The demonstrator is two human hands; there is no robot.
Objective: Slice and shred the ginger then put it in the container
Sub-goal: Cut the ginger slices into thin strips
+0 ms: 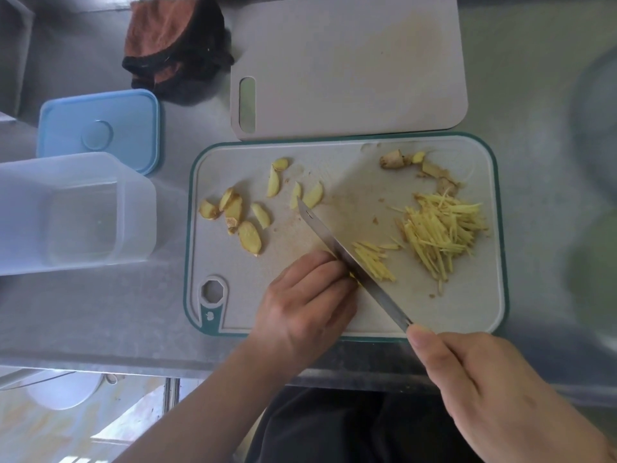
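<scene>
Two bare forearms with no sleeves in view, left hand (305, 302) and right hand (480, 379) without gloves, rings or watch, short trimmed fingernails, dark black fabric garment (350, 429) over the lap below

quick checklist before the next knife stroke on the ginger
1. Left hand presses the ginger being cut, fingertips curled back from the blade: ok.
2. Right hand grips the knife handle: ok.
3. Blade sits against the left knuckles, beside the fresh shreds: ok.
4. How much ginger is left under the left hand: cannot tell, hidden.
5. Slices still waiting on the cutting board, so shredding is not finished: not ok.
6. Container is open and beside the board, lid off behind it: ok.
</scene>
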